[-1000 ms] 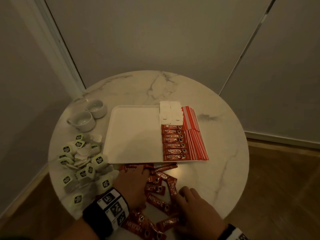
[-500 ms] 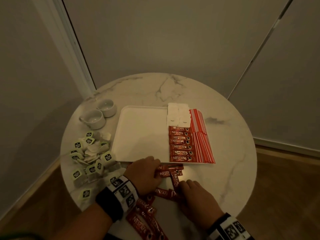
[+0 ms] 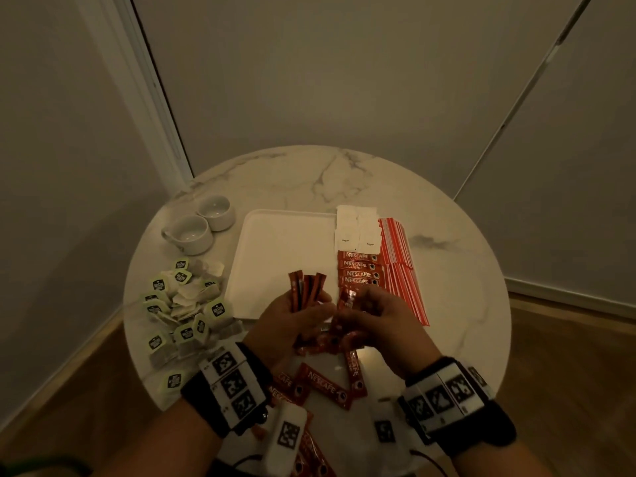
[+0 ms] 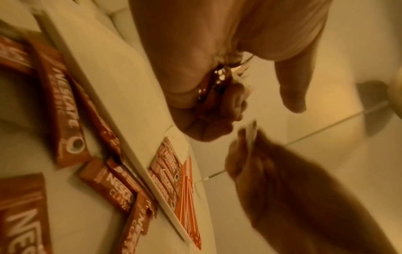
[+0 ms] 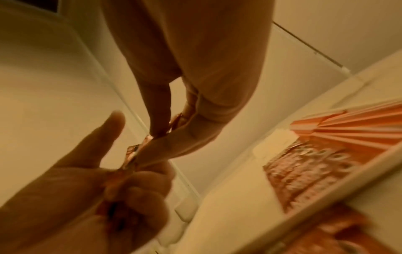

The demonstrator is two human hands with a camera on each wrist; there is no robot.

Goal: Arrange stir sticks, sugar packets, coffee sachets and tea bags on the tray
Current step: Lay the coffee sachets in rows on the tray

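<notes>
Three or so coffee sachets (image 3: 304, 290) fan out of the left hand (image 3: 292, 321), fingers curled around them; right hand (image 3: 375, 318) pinches one more sachet (image 3: 346, 301) beside them.

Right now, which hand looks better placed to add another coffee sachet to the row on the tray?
Probably the right hand: it pinches a single sachet directly above the row; the left hand grips a bundle.

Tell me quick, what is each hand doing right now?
Left hand: holding a bunch of coffee sachets.
Right hand: fingers pinching one coffee sachet.
</notes>
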